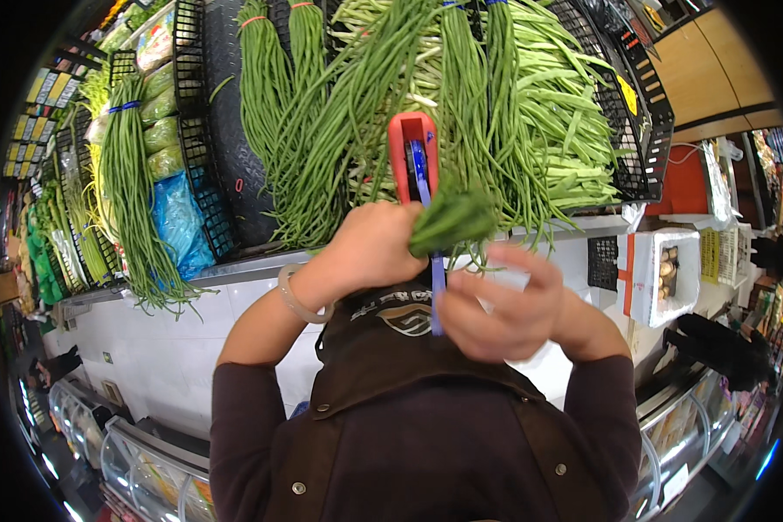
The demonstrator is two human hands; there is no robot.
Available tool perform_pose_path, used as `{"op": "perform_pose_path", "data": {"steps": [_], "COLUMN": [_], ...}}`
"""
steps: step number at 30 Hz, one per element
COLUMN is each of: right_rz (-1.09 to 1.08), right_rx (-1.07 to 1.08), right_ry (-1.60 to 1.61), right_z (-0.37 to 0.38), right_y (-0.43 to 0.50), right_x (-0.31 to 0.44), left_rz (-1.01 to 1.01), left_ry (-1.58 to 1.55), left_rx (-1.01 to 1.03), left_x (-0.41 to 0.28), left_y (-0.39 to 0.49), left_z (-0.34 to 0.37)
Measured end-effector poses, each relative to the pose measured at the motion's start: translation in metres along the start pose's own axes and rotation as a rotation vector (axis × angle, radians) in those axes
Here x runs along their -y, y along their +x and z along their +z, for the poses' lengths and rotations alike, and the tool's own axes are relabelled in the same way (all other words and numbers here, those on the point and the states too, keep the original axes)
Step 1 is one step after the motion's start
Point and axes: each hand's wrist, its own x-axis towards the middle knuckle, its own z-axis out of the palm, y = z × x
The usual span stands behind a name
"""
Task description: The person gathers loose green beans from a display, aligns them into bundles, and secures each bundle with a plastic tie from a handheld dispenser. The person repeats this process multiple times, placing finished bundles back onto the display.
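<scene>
My left hand (382, 243), with a pale bangle (293, 297) at the wrist, is closed around a bundle of yardlong beans (457, 218). The gathered bean ends stick out to the right of the fist, slightly blurred. Just beyond the fist, over the beans, is a red tape dispenser (414, 147) with a blue roll in it. A strip of purple-blue tape (438, 287) runs from there towards my body, past the bundle. My right hand (506, 303) is motion-blurred, its fingertips right beside the strip. Whether they pinch the tape cannot be made out.
Tied yardlong bean bunches (264, 91) and flat green beans (554, 117) fill the display before me. Black plastic crates (199, 130) border it. A blue-banded bunch (127, 176) hangs over the left edge. A white foam box (678, 277) stands right; people are in the background.
</scene>
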Motion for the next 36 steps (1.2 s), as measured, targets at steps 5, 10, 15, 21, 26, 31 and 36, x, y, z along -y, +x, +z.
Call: {"op": "perform_pose_path", "data": {"steps": [5, 10, 15, 21, 26, 31, 36], "right_rz": [0.759, 1.162, 1.265, 1.231, 1.132, 1.129, 0.681], "right_rx": [0.371, 0.533, 0.618, 0.674, 0.617, 0.376, 0.408], "right_ry": [0.383, 0.64, 0.741, 0.4, 0.278, 0.517, 0.514], "right_z": [0.033, 0.048, 0.047, 0.054, 0.083, 0.072, 0.055], "right_y": [-0.016, -0.055, -0.063, -0.054, -0.055, -0.052, -0.036], "right_x": [-0.019, 0.013, 0.022, 0.005, 0.001, 0.019, 0.042], "left_rz": [0.132, 0.085, 0.223, 0.22, -0.004, -0.112, -0.247], "left_ry": [0.328, 0.128, 0.225, 0.183, 0.05, 0.013, -0.283], "left_rx": [0.089, -0.023, -0.273, 0.018, 0.229, 0.318, 0.295], "left_x": [-0.006, 0.003, 0.004, 0.009, 0.012, 0.026, 0.053], "left_y": [-0.02, -0.045, -0.062, -0.062, -0.055, -0.04, -0.032], "left_z": [0.041, 0.063, 0.085, 0.093, 0.088, 0.092, 0.074]}}
